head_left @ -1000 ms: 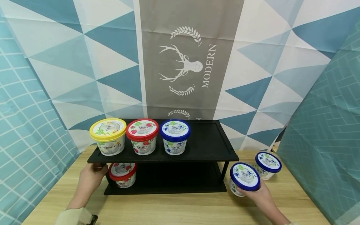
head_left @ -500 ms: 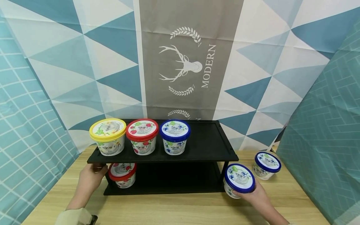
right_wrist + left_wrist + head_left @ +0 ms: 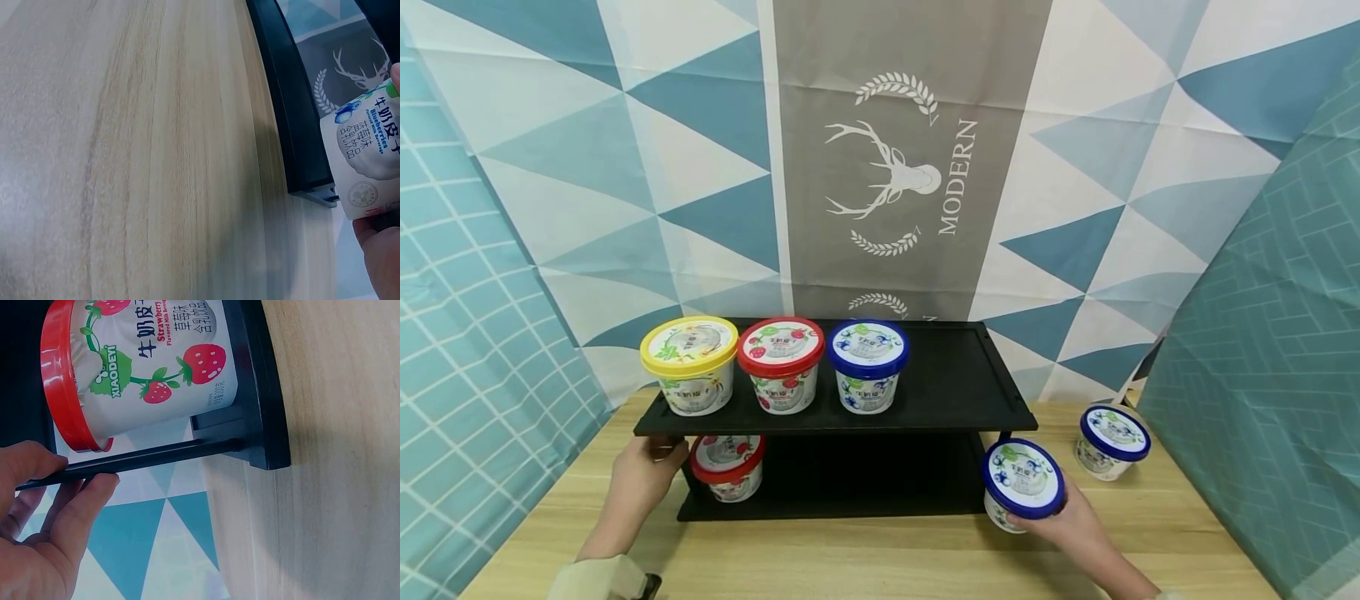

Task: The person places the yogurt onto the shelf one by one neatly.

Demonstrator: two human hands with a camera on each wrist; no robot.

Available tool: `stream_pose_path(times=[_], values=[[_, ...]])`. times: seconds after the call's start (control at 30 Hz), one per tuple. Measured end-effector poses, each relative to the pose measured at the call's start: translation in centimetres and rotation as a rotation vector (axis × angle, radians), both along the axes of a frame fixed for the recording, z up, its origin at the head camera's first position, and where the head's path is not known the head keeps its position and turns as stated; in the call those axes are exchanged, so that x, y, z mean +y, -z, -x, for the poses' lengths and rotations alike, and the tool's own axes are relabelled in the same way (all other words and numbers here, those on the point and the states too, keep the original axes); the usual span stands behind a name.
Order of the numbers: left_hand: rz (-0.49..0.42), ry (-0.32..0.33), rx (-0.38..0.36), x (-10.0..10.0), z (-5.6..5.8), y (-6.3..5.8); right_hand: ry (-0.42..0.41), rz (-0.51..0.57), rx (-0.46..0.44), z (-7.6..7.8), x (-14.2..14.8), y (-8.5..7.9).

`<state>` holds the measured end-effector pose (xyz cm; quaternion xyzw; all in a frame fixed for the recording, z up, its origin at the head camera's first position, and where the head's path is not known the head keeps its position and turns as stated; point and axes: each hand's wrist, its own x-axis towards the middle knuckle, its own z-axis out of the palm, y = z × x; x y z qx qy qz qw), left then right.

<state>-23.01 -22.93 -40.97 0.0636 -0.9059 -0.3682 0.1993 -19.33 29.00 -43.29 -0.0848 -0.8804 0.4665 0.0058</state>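
My left hand (image 3: 643, 475) pinches the left post (image 3: 144, 457) of a black two-tier rack (image 3: 958, 375), thumb on one side and fingers on the other in the left wrist view. Beside that post, a red-lidded strawberry cup (image 3: 727, 471) stands on the lower shelf. My right hand (image 3: 1067, 521) grips a blue-lidded blueberry cup (image 3: 1022, 479) by its side, at the rack's right front corner. The cup tilts a little and overlaps the right post in the head view. Its printed blueberry label (image 3: 375, 137) shows in the right wrist view.
On the upper shelf stand a yellow-lidded cup (image 3: 690, 364), a red-lidded cup (image 3: 781, 364) and a blue-lidded cup (image 3: 867, 365) in a row. Another blue-lidded cup (image 3: 1112, 442) is on the wooden table (image 3: 820, 558) at the right. A patterned cloth (image 3: 700, 150) hangs behind.
My right hand has carried the blueberry cup leftward, away from the other blue-lidded cup and up to the rack's right corner. The left hand has stayed on the post.
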Motion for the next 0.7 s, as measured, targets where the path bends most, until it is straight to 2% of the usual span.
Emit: stream_pose_path(times=[0.4, 0.7], values=[[-0.007, -0.004, -0.023, 0.0, -0.1, -0.1, -0.043, 0.020, 0.038, 0.5, -1.2, 0.1], [-0.003, -0.001, -0.003, -0.2, 0.1, 0.0, -0.064, 0.026, 0.051, 0.8, -2.4, -0.1]])
